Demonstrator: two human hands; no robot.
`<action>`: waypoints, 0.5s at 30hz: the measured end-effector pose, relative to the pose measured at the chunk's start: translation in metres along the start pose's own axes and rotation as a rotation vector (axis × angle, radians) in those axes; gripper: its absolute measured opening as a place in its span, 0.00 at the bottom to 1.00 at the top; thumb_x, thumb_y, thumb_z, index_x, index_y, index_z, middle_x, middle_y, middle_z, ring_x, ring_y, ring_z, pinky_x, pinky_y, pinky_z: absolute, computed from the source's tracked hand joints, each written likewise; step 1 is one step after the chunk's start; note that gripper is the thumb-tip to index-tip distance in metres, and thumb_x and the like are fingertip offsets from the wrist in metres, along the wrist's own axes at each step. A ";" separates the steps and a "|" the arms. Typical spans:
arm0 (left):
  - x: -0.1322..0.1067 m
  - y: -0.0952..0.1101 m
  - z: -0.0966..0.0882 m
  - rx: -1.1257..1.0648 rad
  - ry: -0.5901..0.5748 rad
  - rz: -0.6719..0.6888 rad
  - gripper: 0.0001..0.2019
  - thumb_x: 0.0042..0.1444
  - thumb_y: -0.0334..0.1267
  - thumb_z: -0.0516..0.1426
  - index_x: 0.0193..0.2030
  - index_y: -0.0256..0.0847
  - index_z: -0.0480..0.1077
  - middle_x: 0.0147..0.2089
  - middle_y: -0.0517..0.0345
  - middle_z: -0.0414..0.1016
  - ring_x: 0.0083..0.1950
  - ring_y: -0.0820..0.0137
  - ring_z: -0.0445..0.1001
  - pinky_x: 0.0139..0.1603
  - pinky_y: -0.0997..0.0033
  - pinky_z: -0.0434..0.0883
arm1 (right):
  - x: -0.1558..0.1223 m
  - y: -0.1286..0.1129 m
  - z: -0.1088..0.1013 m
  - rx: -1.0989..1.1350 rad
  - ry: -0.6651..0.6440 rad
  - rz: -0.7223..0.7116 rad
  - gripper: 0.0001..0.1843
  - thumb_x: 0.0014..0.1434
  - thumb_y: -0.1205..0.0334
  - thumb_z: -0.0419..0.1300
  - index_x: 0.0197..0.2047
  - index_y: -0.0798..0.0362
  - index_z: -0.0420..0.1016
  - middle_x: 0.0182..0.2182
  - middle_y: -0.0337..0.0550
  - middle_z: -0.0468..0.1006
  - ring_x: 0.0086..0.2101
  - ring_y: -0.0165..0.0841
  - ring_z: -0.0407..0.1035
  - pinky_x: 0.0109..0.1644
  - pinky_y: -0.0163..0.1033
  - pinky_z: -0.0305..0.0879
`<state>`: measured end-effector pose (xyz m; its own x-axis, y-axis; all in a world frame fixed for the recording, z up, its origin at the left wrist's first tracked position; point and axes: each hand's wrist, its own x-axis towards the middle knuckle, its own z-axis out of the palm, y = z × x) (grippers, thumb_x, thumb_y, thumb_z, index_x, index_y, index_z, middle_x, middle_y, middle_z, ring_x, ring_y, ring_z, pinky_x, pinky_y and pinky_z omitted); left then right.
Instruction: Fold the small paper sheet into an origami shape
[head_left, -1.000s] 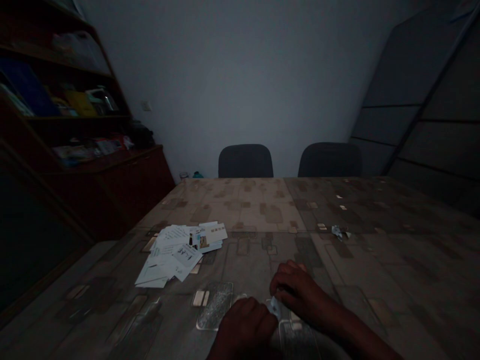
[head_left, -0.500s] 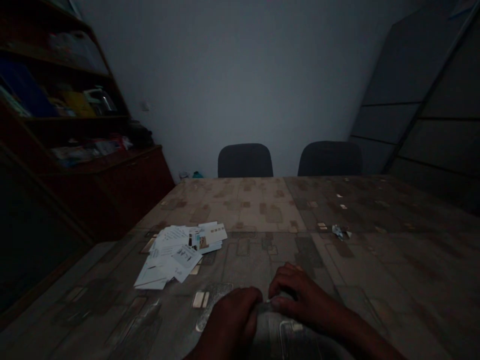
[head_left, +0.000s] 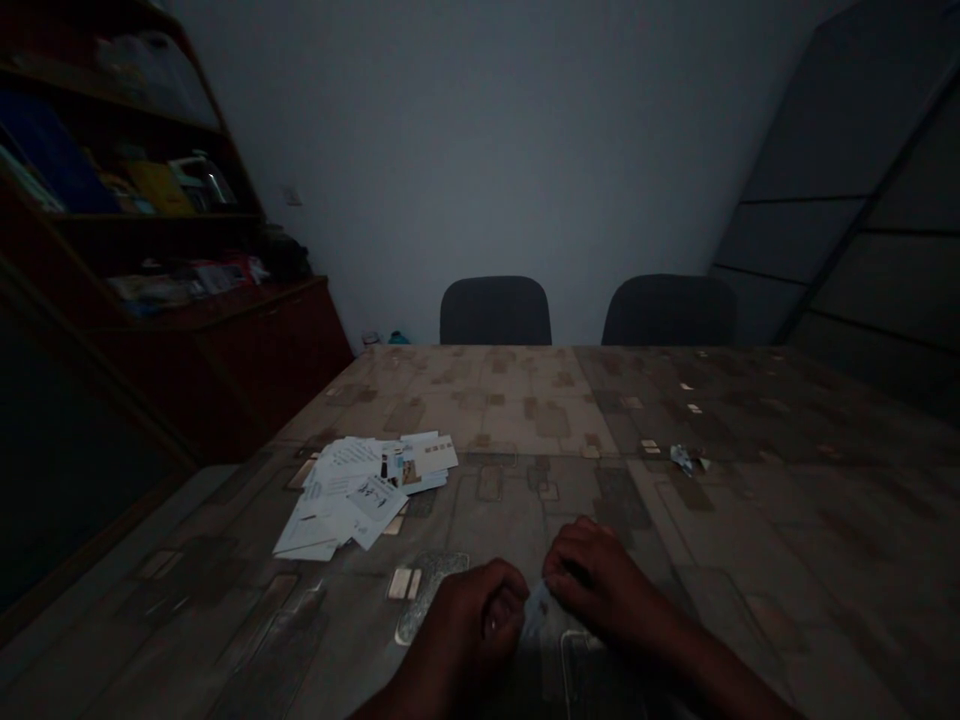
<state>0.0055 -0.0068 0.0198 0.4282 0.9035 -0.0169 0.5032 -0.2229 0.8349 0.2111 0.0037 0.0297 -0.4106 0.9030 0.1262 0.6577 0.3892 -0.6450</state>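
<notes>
Both hands are low in the head view, close to the table's near side. Between them is a small pale bluish piece [head_left: 535,606], thin like paper or a card; the dim light hides its exact kind. My left hand [head_left: 480,612] is closed, its curled fingers pinching the piece's left edge. On the other side, my right hand [head_left: 592,572] pinches the upper right edge between thumb and fingers. Left of the hands, a loose pile of white printed cards [head_left: 352,495] lies spread on the table. Farther right is a small crumpled or torn scrap [head_left: 688,459].
A patterned cloth [head_left: 487,560] covers the large table. Two dark chairs [head_left: 495,310] stand along its far side, before a pale wall. At the left rises a shelf cabinet [head_left: 277,335] with a kettle [head_left: 210,182] on it. Grey panels [head_left: 795,180] stand at the right.
The pale piece now shows between my hands, where it was barely visible before. My hands are slightly higher and a little farther apart. The view has tilted slightly.
</notes>
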 end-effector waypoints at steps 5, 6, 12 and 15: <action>-0.003 0.002 -0.009 0.276 0.003 0.146 0.11 0.52 0.27 0.56 0.41 0.42 0.74 0.38 0.57 0.76 0.37 0.68 0.73 0.39 0.72 0.66 | 0.001 -0.005 0.002 -0.137 -0.029 0.046 0.04 0.57 0.69 0.61 0.31 0.54 0.75 0.31 0.40 0.76 0.39 0.36 0.66 0.46 0.42 0.53; -0.003 0.001 -0.010 0.307 -0.008 0.167 0.11 0.53 0.27 0.55 0.41 0.43 0.74 0.40 0.57 0.76 0.39 0.67 0.73 0.41 0.71 0.66 | 0.002 -0.005 0.002 -0.144 -0.033 0.050 0.04 0.58 0.69 0.61 0.31 0.53 0.75 0.31 0.40 0.76 0.39 0.36 0.66 0.46 0.42 0.53; -0.003 0.002 -0.014 0.301 -0.002 0.138 0.10 0.56 0.33 0.58 0.44 0.44 0.74 0.41 0.57 0.75 0.41 0.66 0.73 0.41 0.71 0.65 | 0.003 0.005 0.002 0.016 -0.028 0.000 0.04 0.58 0.67 0.64 0.31 0.51 0.77 0.30 0.37 0.78 0.38 0.35 0.68 0.46 0.42 0.54; -0.002 0.004 -0.013 0.181 -0.008 0.148 0.10 0.57 0.32 0.56 0.43 0.43 0.76 0.40 0.57 0.76 0.40 0.67 0.73 0.41 0.72 0.65 | 0.002 0.008 -0.003 0.160 -0.011 -0.040 0.04 0.58 0.65 0.64 0.30 0.51 0.78 0.29 0.37 0.78 0.37 0.35 0.69 0.46 0.42 0.55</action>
<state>-0.0031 -0.0044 0.0299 0.5131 0.8532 0.0937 0.5605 -0.4157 0.7163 0.2170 0.0090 0.0268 -0.4419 0.8850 0.1467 0.5316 0.3901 -0.7518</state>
